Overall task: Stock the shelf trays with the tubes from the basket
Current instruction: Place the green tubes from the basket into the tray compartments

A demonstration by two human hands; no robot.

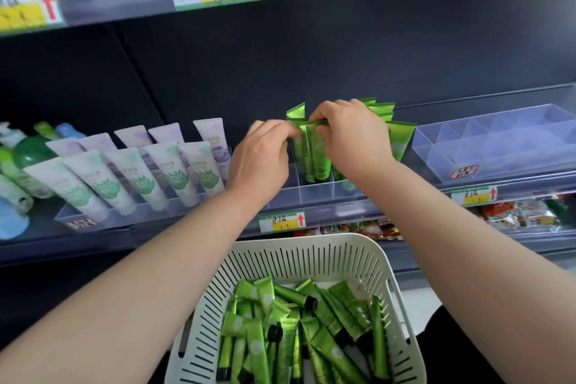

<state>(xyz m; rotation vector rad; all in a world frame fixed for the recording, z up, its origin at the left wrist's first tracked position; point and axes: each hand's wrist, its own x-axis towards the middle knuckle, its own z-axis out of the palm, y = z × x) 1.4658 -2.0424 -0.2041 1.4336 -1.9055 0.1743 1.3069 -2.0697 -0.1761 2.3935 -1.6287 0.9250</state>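
Observation:
A white slotted basket (311, 254) at the bottom centre holds several green tubes (290, 330) with black caps. On the shelf a clear divided tray (314, 195) carries several green tubes (313, 154) standing cap down. My left hand (265, 156) and my right hand (352, 131) meet above that tray. Both pinch the flat top ends of the front standing tubes, the left from the left side, the right from above. More green tubes (400, 137) stand behind and to the right of my right hand, partly hidden by it.
White and lilac tubes (137, 171) fill a tray at the left, with green and blue bottles (21, 165) beyond. An empty clear divided tray (498, 146) sits at the right. Price tags (282, 221) line the shelf edge; packets (523, 212) lie on the shelf below.

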